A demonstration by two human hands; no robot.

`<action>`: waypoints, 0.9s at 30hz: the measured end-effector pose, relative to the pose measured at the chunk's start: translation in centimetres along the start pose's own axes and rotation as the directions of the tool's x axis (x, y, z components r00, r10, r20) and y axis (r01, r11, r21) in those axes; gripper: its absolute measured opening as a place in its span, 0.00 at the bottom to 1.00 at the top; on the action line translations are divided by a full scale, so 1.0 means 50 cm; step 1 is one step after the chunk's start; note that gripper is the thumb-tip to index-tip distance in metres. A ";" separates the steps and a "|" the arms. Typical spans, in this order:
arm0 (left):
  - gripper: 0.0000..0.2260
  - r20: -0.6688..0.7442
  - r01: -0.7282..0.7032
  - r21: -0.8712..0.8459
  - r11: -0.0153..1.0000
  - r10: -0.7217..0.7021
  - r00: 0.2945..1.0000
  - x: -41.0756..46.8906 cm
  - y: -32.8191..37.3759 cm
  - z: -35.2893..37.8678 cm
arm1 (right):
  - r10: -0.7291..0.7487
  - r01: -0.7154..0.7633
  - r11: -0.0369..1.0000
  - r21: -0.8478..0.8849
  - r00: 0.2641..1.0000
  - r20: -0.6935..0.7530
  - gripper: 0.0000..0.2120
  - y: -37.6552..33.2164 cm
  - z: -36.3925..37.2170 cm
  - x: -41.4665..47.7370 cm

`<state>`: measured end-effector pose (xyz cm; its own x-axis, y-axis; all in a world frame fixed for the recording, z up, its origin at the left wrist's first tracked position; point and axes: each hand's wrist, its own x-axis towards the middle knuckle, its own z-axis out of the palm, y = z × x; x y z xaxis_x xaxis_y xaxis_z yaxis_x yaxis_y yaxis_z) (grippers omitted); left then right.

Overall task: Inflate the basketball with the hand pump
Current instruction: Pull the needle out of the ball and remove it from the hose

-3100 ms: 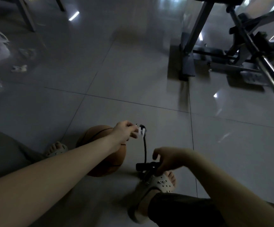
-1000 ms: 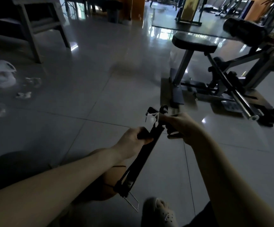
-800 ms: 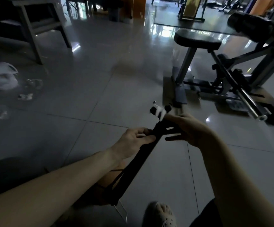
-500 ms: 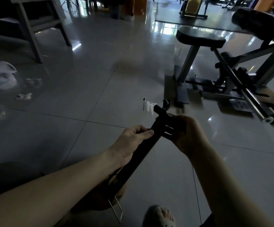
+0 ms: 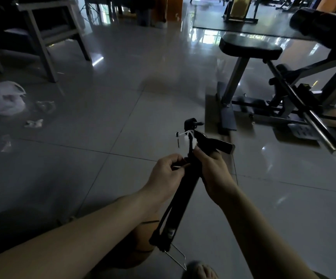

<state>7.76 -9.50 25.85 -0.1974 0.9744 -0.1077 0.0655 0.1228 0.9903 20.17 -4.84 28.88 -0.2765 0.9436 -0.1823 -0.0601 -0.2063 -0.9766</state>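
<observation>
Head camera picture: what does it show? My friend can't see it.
The left hand and right hand grip the upper part of a black pump, held slanted over a tiled floor. A basketball sits low, partly hidden under the left forearm. A bench stands back right.

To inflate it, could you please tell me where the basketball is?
Head view, bottom centre: the basketball lies on the floor under the left forearm, behind the hand pump.
</observation>
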 end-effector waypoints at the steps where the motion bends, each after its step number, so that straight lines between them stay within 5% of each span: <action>1: 0.07 -0.006 -0.035 0.047 0.998 0.036 0.999 0.001 -0.003 -0.001 | 0.018 -0.017 0.999 -0.037 1.000 0.007 0.12 0.000 -0.001 0.002; 10: 0.05 0.093 -0.237 0.326 0.915 0.219 0.971 -0.008 -0.007 -0.006 | 0.077 -0.042 0.972 -0.233 0.986 0.146 0.06 -0.020 -0.011 -0.007; 17: 0.05 0.093 -0.312 0.405 0.859 0.301 0.949 -0.007 -0.018 -0.009 | 0.011 0.062 0.946 -0.317 0.974 0.225 0.26 -0.007 -0.014 -0.004; 27: 0.03 0.161 -0.341 0.456 0.822 0.301 0.940 -0.002 0.020 -0.027 | -0.172 0.183 0.900 -0.396 0.983 0.063 0.23 0.015 0.007 0.002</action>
<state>6.51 -9.72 26.98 -0.0088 0.9832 0.1825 0.5675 -0.1454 0.8104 19.74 -5.01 28.17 -0.3220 0.9467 -0.0039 0.2754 0.0897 -0.9571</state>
